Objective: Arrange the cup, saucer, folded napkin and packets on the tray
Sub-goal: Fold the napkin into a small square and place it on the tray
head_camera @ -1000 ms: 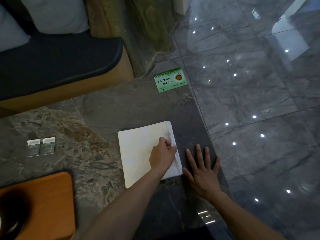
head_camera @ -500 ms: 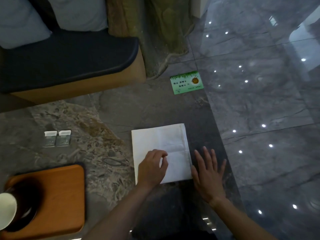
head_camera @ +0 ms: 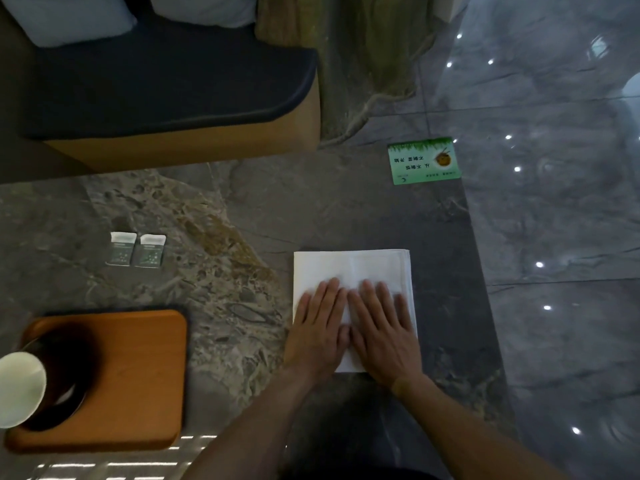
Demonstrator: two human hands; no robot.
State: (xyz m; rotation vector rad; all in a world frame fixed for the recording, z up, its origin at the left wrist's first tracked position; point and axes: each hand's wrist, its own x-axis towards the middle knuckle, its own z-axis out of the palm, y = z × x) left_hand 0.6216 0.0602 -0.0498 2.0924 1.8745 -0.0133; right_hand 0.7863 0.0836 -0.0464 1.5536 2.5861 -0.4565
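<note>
Now my left hand (head_camera: 317, 336) and right hand (head_camera: 382, 336) press flat, fingers straight, neither grip closed, on the folded napkin (head_camera: 349, 268) on the table (head_camera: 242, 209); packets (head_camera: 136, 249) lie beyond the tray (head_camera: 138, 375) holding cup (head_camera: 20, 388) and saucer (head_camera: 74, 362).

**A café or hotel lounge, judged by its furnishings**

A lounge or café seating area is suggested. A low stone-patterned table (head_camera: 242, 209) is seen beside a polished grey tile floor (head_camera: 554, 237) in which ceiling spotlights are reflected. Past the table's far edge, a bench seat (head_camera: 166, 84) with a dark cushion, a wooden base and pale pillows (head_camera: 72, 15) is set. A green printed card (head_camera: 424, 161) is laid at the table's far right corner. Service ware is laid out: a wooden tray (head_camera: 138, 375) with a cup (head_camera: 20, 389) on a dark saucer (head_camera: 65, 368) at the near left, two small packets (head_camera: 135, 249) towards the left edge, and a folded white napkin (head_camera: 349, 271) near the right edge.
</note>
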